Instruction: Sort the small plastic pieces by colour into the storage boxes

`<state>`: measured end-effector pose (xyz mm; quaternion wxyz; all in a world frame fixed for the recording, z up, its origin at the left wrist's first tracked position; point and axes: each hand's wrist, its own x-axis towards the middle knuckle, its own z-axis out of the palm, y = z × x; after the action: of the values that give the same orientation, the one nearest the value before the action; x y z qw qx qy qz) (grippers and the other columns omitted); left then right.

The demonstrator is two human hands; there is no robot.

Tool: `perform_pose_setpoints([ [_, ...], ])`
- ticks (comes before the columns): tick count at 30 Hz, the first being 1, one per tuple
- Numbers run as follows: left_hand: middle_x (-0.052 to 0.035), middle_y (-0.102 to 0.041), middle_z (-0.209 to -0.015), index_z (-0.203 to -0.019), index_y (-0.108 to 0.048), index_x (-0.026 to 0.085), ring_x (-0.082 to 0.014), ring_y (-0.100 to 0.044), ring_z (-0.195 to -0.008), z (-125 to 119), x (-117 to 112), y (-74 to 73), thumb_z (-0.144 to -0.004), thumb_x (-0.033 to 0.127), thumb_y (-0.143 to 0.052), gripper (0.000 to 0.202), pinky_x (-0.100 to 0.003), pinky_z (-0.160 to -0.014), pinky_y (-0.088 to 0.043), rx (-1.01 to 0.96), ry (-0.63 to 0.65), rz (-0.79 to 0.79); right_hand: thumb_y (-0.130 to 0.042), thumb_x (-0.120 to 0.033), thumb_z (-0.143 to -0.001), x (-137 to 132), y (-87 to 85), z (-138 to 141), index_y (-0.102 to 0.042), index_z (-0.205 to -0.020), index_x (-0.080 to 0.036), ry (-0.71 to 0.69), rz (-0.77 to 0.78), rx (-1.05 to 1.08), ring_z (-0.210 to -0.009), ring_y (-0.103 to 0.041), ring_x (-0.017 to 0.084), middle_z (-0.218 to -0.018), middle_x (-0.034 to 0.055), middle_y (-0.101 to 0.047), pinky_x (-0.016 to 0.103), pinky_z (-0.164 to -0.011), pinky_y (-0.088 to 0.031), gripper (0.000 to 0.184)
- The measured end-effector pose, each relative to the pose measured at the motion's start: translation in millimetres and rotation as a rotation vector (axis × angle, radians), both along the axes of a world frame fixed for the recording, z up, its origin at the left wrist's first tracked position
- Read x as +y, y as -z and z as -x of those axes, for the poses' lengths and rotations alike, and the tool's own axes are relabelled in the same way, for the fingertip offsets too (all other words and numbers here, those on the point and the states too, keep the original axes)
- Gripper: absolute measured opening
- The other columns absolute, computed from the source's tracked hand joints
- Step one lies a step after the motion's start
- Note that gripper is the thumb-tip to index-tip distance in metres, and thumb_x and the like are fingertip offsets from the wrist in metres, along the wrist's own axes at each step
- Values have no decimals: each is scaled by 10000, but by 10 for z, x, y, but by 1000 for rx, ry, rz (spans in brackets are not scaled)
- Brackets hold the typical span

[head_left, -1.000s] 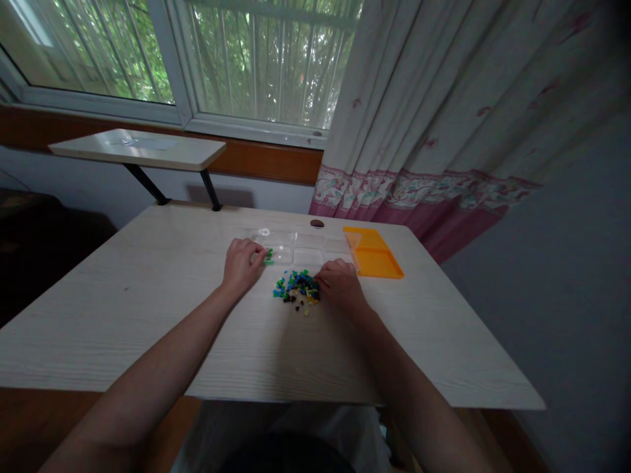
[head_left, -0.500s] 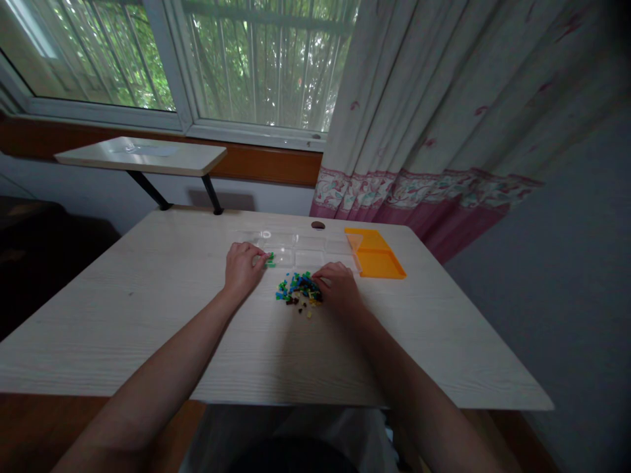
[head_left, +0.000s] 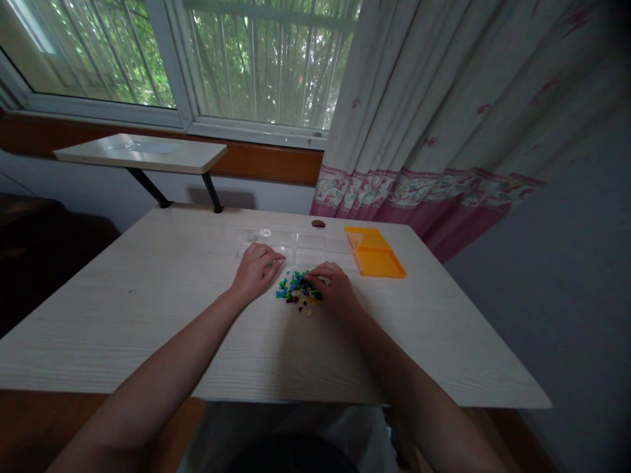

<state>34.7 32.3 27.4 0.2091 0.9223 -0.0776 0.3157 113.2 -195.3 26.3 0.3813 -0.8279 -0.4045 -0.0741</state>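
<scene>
A small heap of tiny building bricks (head_left: 296,284), blue, green, black, brown and yellow, lies on the table in front of me. My right hand (head_left: 338,287) reaches into its right side with thumb and fingers drawn together; whatever they grip is too small to make out. Behind the heap rests a clear plastic compartment box (head_left: 310,251). Over its near left part is my left hand (head_left: 256,272), fingertips closed together at the near edge. What that hand holds, if anything, is unclear, and it covers part of the left compartments.
An orange plastic tray or lid (head_left: 379,255) adjoins the clear box on the right. Beyond the box is a dark oval spot (head_left: 318,224) on the pale table (head_left: 148,315). A raised shelf (head_left: 142,154) stands at the back left, a curtain (head_left: 394,131) behind.
My left hand has moved right, toward the heap, and now hides the green bricks seen beside its fingers before. My right fingertips have shifted slightly left over the heap.
</scene>
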Motion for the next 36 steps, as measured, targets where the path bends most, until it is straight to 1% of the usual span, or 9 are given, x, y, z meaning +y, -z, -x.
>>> perform_pose_setpoints([
  [3, -73, -633, -966, -1093, -686, 238, -225, -529, -967, 42, -141, -27, -967, 358, -483, 267, -389, -889, -430, 57, 163, -31, -619, -336, -910, 26, -23, 37, -725, -818, -215, -27, -58, 65, -867, -608, 186, -845, 41, -693, 317, -842, -449, 186],
  [6, -75, -641, -986, -1144, -663, 241, -225, -541, -984, 64, -223, -39, -973, 364, -470, 285, -392, -902, -426, 115, 256, -52, -610, -342, -907, 38, -27, 55, -728, -827, -214, -45, -75, 122, -862, -622, 182, -847, 42, -691, 307, -819, -470, 192],
  [15, -65, -649, -937, -1006, -685, 220, -220, -540, -957, 40, -202, -8, -964, 350, -494, 235, -380, -877, -431, 93, 258, -20, -593, -339, -914, 80, -40, 83, -739, -867, -218, -74, -72, 164, -859, -633, 178, -855, 41, -699, 301, -807, -481, 194],
  [19, -62, -654, -923, -966, -683, 215, -218, -541, -945, 20, -148, 16, -953, 351, -517, 215, -384, -882, -425, 71, 197, -18, -548, -311, -948, 39, -16, 42, -738, -907, -213, -32, -73, 90, -892, -613, 188, -873, 50, -695, 315, -844, -455, 217],
  [22, -69, -651, -903, -916, -681, 203, -222, -540, -926, -7, -73, 22, -947, 369, -525, 229, -384, -868, -426, 39, 94, 10, -548, -271, -949, 12, 9, 14, -734, -927, -213, 57, 63, -39, -925, -577, 198, -909, 53, -690, 325, -864, -405, 197],
  [25, -68, -654, -887, -899, -677, 196, -227, -543, -919, -38, 20, 33, -945, 376, -524, 240, -393, -873, -424, 11, 10, 47, -566, -249, -937, -3, 7, 19, -731, -953, -222, 118, 222, -137, -934, -543, 203, -935, 49, -680, 322, -829, -359, 168],
  [28, -65, -660, -877, -880, -675, 203, -235, -547, -920, -61, 106, 55, -941, 367, -522, 232, -405, -877, -421, -2, -52, 74, -546, -233, -946, -55, -29, 11, -717, -1000, -224, 203, 281, -204, -951, -521, 210, -967, 51, -676, 328, -813, -326, 179],
  [31, -63, -659, -875, -875, -672, 210, -237, -550, -918, -73, 163, 76, -936, 366, -527, 222, -409, -892, -417, -19, -109, 97, -559, -238, -943, -163, -80, -51, -725, -951, -218, 276, 314, -232, -940, -513, 216, -941, 50, -676, 338, -817, -308, 168],
  [36, -61, -660, -888, -872, -669, 205, -232, -549, -913, -77, 183, 87, -929, 370, -539, 218, -397, -886, -423, -34, -140, 132, -654, -300, -893, -298, -141, -127, -748, -851, -243, 232, 382, -220, -929, -507, 221, -903, 45, -664, 343, -808, -297, 118],
])
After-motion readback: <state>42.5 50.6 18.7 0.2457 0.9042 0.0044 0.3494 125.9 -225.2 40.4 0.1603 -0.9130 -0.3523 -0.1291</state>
